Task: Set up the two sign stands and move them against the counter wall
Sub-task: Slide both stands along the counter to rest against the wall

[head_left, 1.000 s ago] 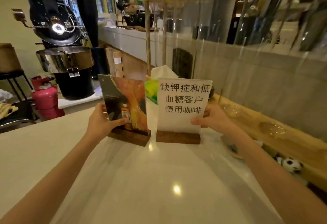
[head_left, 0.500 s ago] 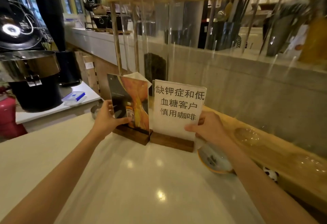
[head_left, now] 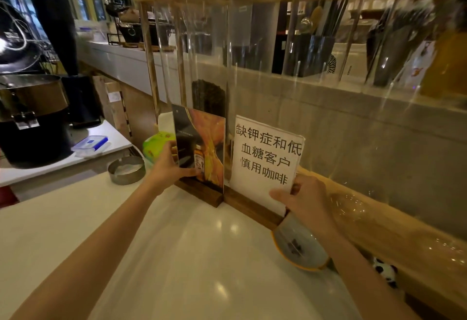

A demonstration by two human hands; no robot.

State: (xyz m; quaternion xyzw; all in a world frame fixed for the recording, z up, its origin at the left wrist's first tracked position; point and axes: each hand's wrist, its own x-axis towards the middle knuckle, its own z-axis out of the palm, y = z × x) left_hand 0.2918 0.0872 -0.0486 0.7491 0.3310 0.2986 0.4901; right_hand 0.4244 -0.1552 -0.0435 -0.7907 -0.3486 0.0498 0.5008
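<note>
Two sign stands rest upright on the pale counter (head_left: pixel 177 256), each a sheet slotted in a dark wooden base. The left one, a poster sign stand (head_left: pixel 202 152), shows an orange picture with a bottle; my left hand (head_left: pixel 168 168) grips its left edge. The right one, a white text sign stand (head_left: pixel 265 158), carries black Chinese characters; my right hand (head_left: pixel 300 197) holds its lower right corner. Their bases touch end to end, close in front of the grey counter wall (head_left: pixel 353 142) and its wooden ledge (head_left: pixel 379 223).
A shallow bowl (head_left: pixel 300 246) with a yellow rim lies right beside the white sign's base, under my right forearm. A round metal tin (head_left: pixel 126 169) and a green packet (head_left: pixel 156 145) sit left of the signs. Clear tall tubes (head_left: pixel 207 66) hang above the ledge. A small black-and-white figure (head_left: pixel 384 271) lies far right.
Both hands have pushed the two stands farther across the counter toward the wall, and the two bases have closed up until they meet. The view has swung right.
</note>
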